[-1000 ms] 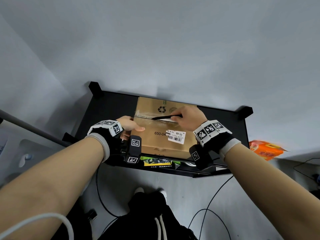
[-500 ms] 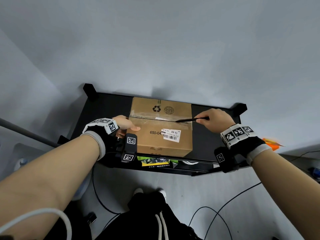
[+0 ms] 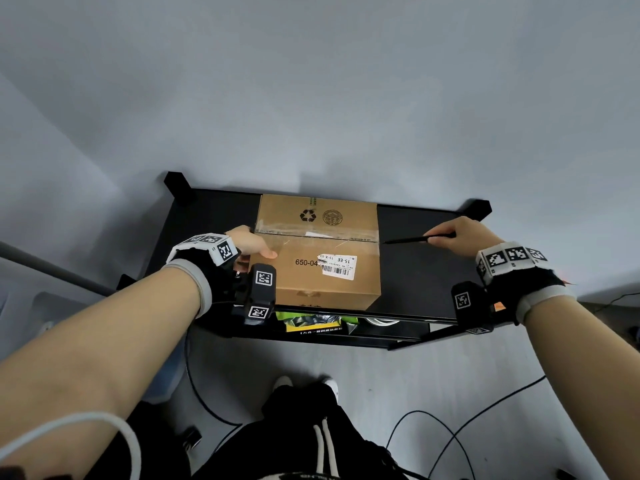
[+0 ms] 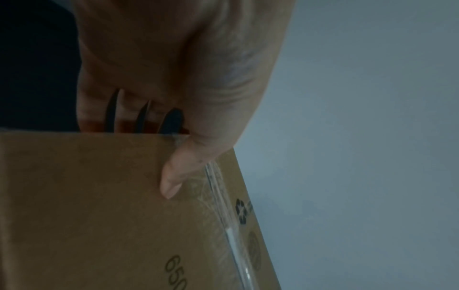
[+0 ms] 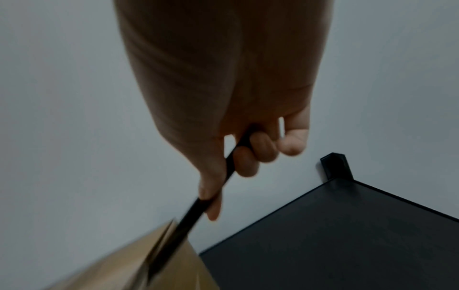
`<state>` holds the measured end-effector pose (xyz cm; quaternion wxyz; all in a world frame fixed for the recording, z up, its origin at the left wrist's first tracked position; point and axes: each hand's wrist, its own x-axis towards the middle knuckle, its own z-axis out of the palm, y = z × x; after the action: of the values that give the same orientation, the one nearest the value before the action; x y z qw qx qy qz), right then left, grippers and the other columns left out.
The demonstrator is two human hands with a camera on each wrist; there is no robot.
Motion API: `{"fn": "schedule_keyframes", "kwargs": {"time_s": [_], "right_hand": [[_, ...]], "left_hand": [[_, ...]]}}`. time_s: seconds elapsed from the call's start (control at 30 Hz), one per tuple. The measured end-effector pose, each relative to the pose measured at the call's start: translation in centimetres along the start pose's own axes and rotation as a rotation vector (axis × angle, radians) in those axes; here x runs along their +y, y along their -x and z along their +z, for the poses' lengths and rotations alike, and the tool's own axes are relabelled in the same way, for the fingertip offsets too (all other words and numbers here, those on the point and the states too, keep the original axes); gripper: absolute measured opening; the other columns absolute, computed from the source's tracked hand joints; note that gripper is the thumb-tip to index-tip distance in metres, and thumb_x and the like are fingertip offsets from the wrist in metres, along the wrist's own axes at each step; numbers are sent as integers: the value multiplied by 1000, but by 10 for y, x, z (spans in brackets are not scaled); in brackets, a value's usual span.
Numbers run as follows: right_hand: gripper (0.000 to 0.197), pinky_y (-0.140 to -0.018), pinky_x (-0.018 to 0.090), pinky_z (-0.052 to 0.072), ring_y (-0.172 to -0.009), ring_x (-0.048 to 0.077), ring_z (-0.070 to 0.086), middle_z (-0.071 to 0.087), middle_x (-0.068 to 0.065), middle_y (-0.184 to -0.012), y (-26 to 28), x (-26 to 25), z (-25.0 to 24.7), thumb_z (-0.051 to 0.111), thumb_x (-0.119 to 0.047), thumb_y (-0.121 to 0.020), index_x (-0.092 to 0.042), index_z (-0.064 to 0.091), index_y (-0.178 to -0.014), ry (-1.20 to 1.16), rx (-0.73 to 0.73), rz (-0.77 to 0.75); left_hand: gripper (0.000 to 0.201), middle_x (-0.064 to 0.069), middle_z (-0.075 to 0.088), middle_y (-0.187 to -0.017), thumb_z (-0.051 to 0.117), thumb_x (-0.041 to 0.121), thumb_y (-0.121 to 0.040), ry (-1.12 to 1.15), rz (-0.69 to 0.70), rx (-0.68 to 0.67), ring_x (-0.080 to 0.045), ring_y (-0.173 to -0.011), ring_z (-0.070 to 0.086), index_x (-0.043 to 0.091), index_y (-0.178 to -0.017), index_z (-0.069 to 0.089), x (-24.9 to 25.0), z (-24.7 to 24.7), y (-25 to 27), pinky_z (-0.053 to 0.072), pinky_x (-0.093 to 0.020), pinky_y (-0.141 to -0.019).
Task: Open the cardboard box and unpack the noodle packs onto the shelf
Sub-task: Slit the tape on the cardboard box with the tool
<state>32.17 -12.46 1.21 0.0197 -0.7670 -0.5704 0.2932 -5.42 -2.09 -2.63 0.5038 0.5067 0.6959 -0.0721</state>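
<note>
Black shelf (image 3: pixel 207 216) top carries the cardboard box (image 3: pixel 318 285), flaps closed, taped seam (image 3: pixel 311 235) on top. Left hand (image 3: pixel 250 242) grips the box's left edge: thumb on top, fingers slightly apart down the side. Right hand (image 3: pixel 462 235) curls round a thin black tool (image 3: pixel 408 240), thumb and forefinger pinching it, tip just beside the seam's right end.

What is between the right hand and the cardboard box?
Head view: only the thin black tool that the right hand holds, above the black shelf top.
</note>
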Motion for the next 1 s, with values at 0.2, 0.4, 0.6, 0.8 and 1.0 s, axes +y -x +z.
{"fn": "schedule_keyframes", "kwargs": {"time_s": [0.2,0.4,0.6,0.8,1.0], "right_hand": [[21,-39,14,29,-45,9,35,38,-1,-57,10,9,-5,48,-20,-96,-13,68,-100,-359,-2,93],[29,-36,13,27,-32,0,29,29,0,-58,2,-24,36,37,-27,-100,-12,52,-81,-694,-141,135],[30,-46,21,37,-49,11,40,41,-2,-62,-27,-66,58,59,-42,-87,-16,52,-74,-635,-22,216],[34,-50,24,42,-52,13,47,51,-1,-64,-45,-76,78,69,-41,-79,-12,53,-80,-611,99,280],[36,-68,34,52,-60,18,53,52,-3,-64,-50,-79,82,72,-40,-76,-20,43,-65,-558,175,282]], "left_hand": [[52,-4,55,-123,74,33,-71,-108,423,478,-25,-116,52,25,-118,53,14,17,17,44,-44,-98],[41,6,54,-108,64,63,-70,-475,506,285,-19,-114,49,31,-96,63,37,37,26,37,-43,-98],[71,2,55,-120,72,65,-58,-671,486,256,-23,-118,44,25,-113,51,46,38,27,35,-46,-100],[65,-2,50,-115,76,60,-57,-791,439,197,-24,-114,43,21,-105,57,52,42,31,36,-43,-99],[66,0,56,-107,79,56,-56,-797,475,147,-22,-101,51,18,-103,54,56,46,37,43,-39,-88]]}}
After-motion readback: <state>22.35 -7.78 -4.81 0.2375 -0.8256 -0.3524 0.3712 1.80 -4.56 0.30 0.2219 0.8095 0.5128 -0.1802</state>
